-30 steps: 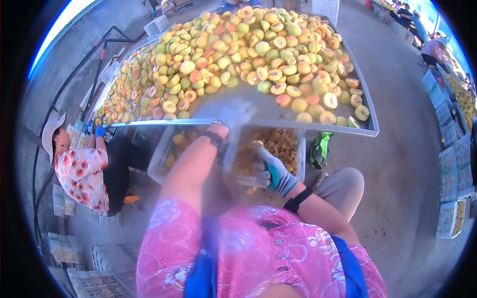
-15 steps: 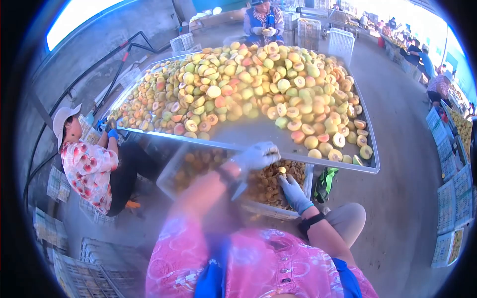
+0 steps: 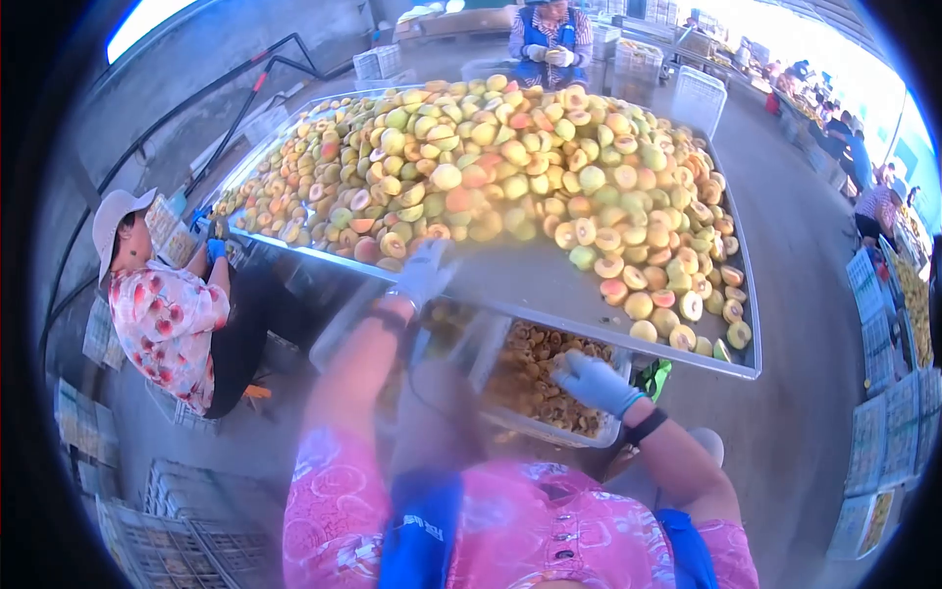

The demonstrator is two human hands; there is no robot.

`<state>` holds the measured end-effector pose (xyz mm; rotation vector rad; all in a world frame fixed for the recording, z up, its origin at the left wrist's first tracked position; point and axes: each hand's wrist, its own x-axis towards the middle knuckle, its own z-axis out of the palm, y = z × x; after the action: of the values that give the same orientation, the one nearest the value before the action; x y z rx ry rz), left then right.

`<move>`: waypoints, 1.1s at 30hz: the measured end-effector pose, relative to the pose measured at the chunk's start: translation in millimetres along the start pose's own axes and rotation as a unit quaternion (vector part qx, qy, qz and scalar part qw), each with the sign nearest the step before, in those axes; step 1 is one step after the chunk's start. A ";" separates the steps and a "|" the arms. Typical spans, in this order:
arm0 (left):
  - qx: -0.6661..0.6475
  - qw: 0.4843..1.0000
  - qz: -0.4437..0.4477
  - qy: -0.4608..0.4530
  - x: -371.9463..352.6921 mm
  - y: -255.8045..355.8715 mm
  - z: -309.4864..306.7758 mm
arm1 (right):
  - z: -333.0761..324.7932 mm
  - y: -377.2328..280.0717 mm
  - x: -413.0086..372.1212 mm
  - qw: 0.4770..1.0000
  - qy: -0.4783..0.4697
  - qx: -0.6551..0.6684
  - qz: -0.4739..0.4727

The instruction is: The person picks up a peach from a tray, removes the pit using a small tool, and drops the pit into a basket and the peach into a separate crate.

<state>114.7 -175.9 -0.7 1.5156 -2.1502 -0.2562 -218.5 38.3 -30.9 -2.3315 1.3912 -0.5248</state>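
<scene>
Halved and whole yellow-green fruit (image 3: pixel 471 157) lies heaped on a metal-edged table (image 3: pixel 530 285). My left hand (image 3: pixel 424 275), in a pale glove, is at the table's near edge beside the fruit, its fingers stretched out and somewhat blurred. Below the table's edge, my right hand (image 3: pixel 594 381), also gloved, is over a crate (image 3: pixel 549 432) of brown fruit pieces (image 3: pixel 549 368). Its fingers are bent together, and what they may hold is too blurred to make out. Left of that crate, another container is partly hidden by my left arm.
A person in a hat (image 3: pixel 162 314) sits at the left of the table. Another person in a blue apron (image 3: pixel 551 49) is behind it. Stacked crates (image 3: pixel 888 432) stand at the right, with more crates (image 3: pixel 186 530) at lower left and a green bag (image 3: pixel 652 377) under the table.
My left hand has moved left and up from over the crates to the fruit at the table's edge, its fingers opening. My right hand has shifted slightly right. The yellow piece near it no longer shows.
</scene>
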 end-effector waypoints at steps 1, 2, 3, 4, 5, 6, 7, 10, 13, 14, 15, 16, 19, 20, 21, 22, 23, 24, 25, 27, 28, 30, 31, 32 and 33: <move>-0.015 0.998 0.037 0.040 10.8 -2.6 0.0 | -20.7 -2.5 9.6 0.997 0.019 0.057 0.051; -0.031 0.994 0.075 0.078 23.2 -3.6 0.2 | -38.9 0.0 20.8 0.987 0.039 0.113 0.103; -0.045 0.993 0.074 0.077 35.7 2.2 -6.9 | -56.2 8.2 34.4 0.988 0.031 0.093 0.121; -0.049 0.993 0.076 0.074 50.2 4.6 -11.7 | -72.1 20.3 47.9 0.987 0.026 0.073 0.141; -0.031 0.987 0.108 0.114 66.8 5.0 -13.2 | -80.6 37.5 59.7 0.985 0.072 0.081 0.136; -0.014 0.978 0.141 0.154 85.3 4.5 -12.6 | -89.1 53.2 72.5 0.981 0.117 0.088 0.131; 0.002 0.981 0.132 0.144 106.5 -3.6 -12.0 | -113.8 50.2 87.6 0.977 0.100 0.108 0.154; 0.028 0.984 0.052 0.167 164.3 -6.4 -20.2 | -150.6 106.6 144.3 0.985 0.137 0.029 0.104; 0.040 0.991 -0.029 0.121 214.5 -16.4 -29.5 | -193.3 131.3 203.6 0.972 0.199 -0.064 0.102; 0.037 0.992 -0.029 0.117 223.3 -20.7 -22.7 | -206.8 137.4 222.7 0.971 0.199 -0.060 0.114; 0.068 0.992 -0.032 0.105 231.4 -25.5 -15.4 | -218.9 147.2 244.9 0.968 0.193 -0.088 0.137; 0.099 0.990 -0.034 0.093 239.0 -28.8 -9.2 | -229.9 157.8 267.4 0.963 0.188 -0.115 0.158; 0.144 0.986 -0.018 0.082 262.6 -39.7 -1.7 | -257.8 193.0 330.1 0.941 0.238 -0.175 0.165; 0.116 0.987 -0.003 0.109 270.5 -46.4 1.4 | -263.0 205.2 347.7 0.939 0.251 -0.173 0.161; 0.137 0.987 -0.020 0.076 277.6 -42.4 -8.2 | -270.4 202.4 360.3 0.937 0.260 -0.165 0.167; 0.138 0.988 -0.025 0.071 284.1 -45.9 -9.3 | -275.1 201.8 375.2 0.934 0.270 -0.157 0.170; 0.118 0.990 -0.019 0.077 291.1 -51.3 -9.6 | -275.2 217.3 395.5 0.935 0.289 -0.116 0.169; 0.101 0.991 -0.010 0.082 300.5 -58.0 -10.0 | -277.3 236.8 419.6 0.933 0.309 -0.073 0.170; 0.100 0.991 -0.005 0.084 309.0 -66.4 -9.5 | -282.7 275.4 447.4 0.933 0.307 -0.066 0.175; 0.082 0.995 0.009 0.063 324.3 -83.9 -12.4 | -279.2 358.0 491.1 0.908 0.206 -0.365 0.008; 0.061 0.996 0.028 0.053 334.9 -88.6 -15.2 | -275.4 317.8 485.8 0.969 0.126 -0.207 0.058; -0.011 0.999 0.009 0.049 350.2 -94.2 -16.8 | -267.6 228.4 472.8 0.967 0.026 0.117 0.224; 0.007 0.997 0.033 0.065 355.0 -98.1 -16.4 | -258.0 239.4 472.9 0.949 0.241 0.115 0.169; 0.006 0.997 0.032 0.064 358.2 -99.4 -13.4 | -257.8 246.8 475.0 0.949 0.239 0.115 0.170; -0.011 0.998 0.023 0.060 361.6 -100.1 -12.4 | -260.0 251.8 477.9 0.965 0.204 0.030 0.160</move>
<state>109.6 -544.4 70.6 1.4299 -2.0779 -0.1682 -324.2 -530.1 127.6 -1.9630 1.8611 -0.9671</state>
